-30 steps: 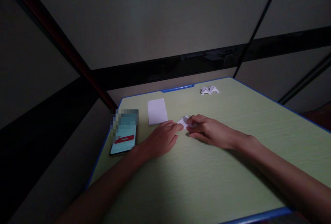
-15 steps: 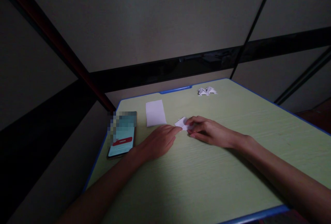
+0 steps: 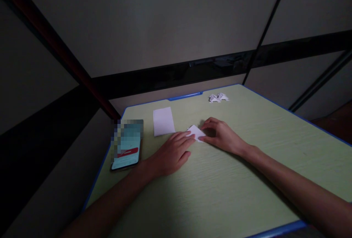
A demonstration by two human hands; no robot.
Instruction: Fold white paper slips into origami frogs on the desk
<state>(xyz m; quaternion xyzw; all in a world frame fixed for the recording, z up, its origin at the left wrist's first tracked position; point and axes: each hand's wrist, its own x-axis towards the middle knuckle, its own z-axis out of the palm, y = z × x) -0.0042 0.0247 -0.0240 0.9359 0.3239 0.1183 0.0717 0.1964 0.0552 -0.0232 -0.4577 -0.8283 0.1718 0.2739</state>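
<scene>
A small folded white paper piece (image 3: 196, 132) lies on the green table (image 3: 220, 186), between my two hands. My left hand (image 3: 173, 150) rests flat on the table, fingers stretched out, with its fingertips touching the paper's left edge. My right hand (image 3: 221, 135) sits on the paper's right side, fingers curled and pinching its edge against the table. Part of the paper is hidden under the fingers.
A lit phone (image 3: 127, 144) lies near the table's left edge. A flat white paper sheet (image 3: 163, 121) lies beyond my left hand. Folded white paper figures (image 3: 218, 97) sit at the far edge. The table has a blue rim (image 3: 184, 95); dim walls stand behind.
The view has shifted slightly. My left hand's fingers have spread flatter toward the paper, and my right hand has moved a little up along the paper, which now shows more.
</scene>
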